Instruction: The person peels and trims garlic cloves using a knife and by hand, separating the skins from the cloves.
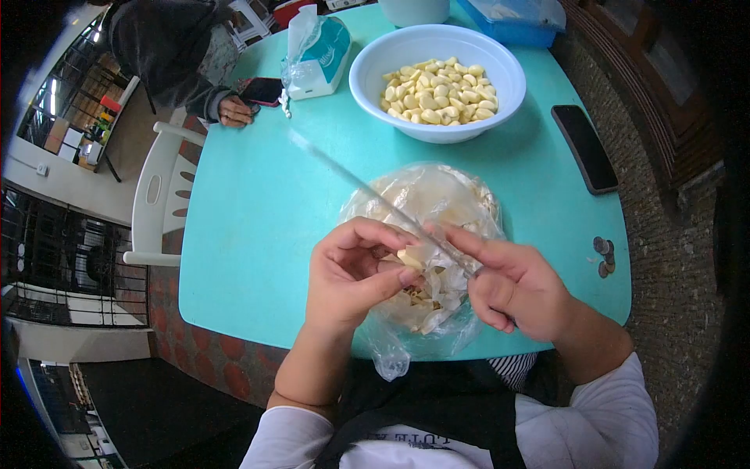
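Observation:
Between the thumb and fingers of my left hand (355, 266) is a pale garlic clove (409, 257). My right hand (512, 285) is closed around a knife (367, 187), its long thin blade slanting up and to the left, the far end smeared by motion. The lower blade passes close by the clove; whether they touch, I cannot tell. Under both hands lies a clear plastic bag (383, 344) with papery garlic skins (437, 305) in it. Beyond the bag, a light blue bowl (366, 98) holds many peeled cloves (441, 91).
On the turquoise table (250, 250) are a phone (584, 148) and coins (604, 256) at right, and a tissue pack (319, 59) at the back. Another person's hand (234, 112) rests beside a second phone (262, 91). A blue container (512, 23) stands back right; a white chair (160, 191), left.

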Motion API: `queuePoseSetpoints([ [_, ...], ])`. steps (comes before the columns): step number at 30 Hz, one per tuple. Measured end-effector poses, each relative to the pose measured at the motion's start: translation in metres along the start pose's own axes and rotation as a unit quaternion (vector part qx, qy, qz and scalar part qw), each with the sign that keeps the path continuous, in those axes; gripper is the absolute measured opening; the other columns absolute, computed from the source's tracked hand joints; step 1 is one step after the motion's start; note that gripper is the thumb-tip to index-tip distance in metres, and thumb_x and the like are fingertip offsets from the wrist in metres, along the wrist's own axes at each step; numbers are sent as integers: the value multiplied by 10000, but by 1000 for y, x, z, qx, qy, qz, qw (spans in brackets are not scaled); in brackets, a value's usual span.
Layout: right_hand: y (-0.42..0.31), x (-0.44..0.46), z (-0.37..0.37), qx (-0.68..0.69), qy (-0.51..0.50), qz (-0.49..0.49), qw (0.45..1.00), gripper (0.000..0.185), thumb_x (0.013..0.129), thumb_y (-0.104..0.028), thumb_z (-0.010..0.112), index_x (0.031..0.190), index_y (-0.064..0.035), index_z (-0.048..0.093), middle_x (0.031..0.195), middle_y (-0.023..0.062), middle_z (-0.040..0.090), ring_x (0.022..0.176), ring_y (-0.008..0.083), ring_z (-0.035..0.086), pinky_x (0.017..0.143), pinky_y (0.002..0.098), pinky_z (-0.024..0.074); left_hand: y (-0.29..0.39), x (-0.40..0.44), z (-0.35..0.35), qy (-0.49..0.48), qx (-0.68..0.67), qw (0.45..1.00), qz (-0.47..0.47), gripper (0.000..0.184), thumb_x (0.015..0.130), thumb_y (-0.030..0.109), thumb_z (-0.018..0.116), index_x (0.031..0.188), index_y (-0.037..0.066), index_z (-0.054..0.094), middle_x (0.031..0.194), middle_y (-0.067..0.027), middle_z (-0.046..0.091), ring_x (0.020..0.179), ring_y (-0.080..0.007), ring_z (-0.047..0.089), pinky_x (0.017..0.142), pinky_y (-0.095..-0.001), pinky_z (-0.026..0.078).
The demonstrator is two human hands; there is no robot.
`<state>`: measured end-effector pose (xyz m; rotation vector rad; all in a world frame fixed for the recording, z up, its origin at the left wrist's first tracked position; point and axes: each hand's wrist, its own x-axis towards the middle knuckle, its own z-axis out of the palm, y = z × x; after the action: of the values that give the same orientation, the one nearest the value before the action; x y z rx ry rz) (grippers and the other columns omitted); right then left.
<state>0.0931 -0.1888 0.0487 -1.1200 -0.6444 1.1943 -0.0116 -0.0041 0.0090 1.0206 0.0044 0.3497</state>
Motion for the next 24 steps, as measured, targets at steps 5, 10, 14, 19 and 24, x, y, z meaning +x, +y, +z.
queuePoseSetpoints([
  [5,-8,-3,5,-289,34,-58,955,729,825,-245,597,1401,-6,220,664,40,547,496,83,452,491,216,359,-5,1,5,54,178,981,48,257,725,107,708,858,9,510,869,-148,605,855,-235,610,759,-329,508],
  [10,-10,-1,8,-374,18,-67,925,749,798,-207,640,1402,-37,230,679,145,598,494,190,568,513,269,434,-3,1,4,12,133,991,34,229,763,147,695,850,33,516,891,-122,592,852,-186,585,765,-286,478],
  [14,-8,1,10,-381,18,-85,920,686,801,-212,638,1377,-45,304,655,139,597,487,210,579,507,283,448,-2,-1,-2,-21,137,990,14,236,732,25,678,888,38,502,949,-86,566,889,-147,559,784,-268,456],
  [19,-5,3,9,-392,21,-102,914,590,808,-226,631,1328,-57,410,646,137,591,489,203,584,514,289,459,-1,1,4,-6,155,988,21,236,722,40,701,847,55,502,924,-85,562,845,-154,559,756,-272,451],
  [24,8,6,3,-406,33,-166,898,574,815,-225,622,1324,-58,417,653,150,593,510,220,593,534,294,464,-1,0,4,12,158,987,15,263,690,15,715,827,58,495,895,-78,568,839,-151,559,731,-263,448],
])
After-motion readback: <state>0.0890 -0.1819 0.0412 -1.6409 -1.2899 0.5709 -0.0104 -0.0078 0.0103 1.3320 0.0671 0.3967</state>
